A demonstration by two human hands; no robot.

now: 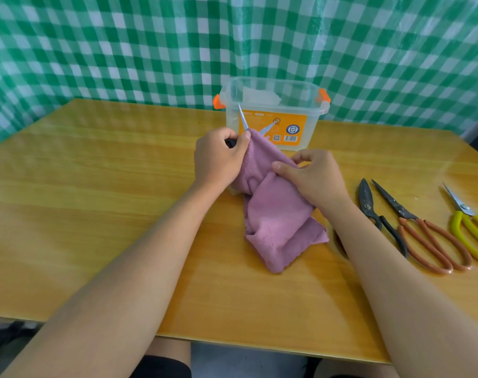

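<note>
Between the hands (218, 159) (317, 180), soft crumpled mauve cloth (276, 214) and pointed steel scissors (243, 120)

Bright even light; glare on table (101, 148); wide-angle bending at edges.

Probably four scissors (404, 212), counting the half-hidden pair (243, 119); one cloth (276, 214); one plastic box (273, 106).

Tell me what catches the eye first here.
A purple cloth lies bunched mid-table, pinched by the right hand and held against open scissors that the left hand grips, blades pointing up. Three spare scissors lie at the right of the table; a clear box stands behind.
</note>
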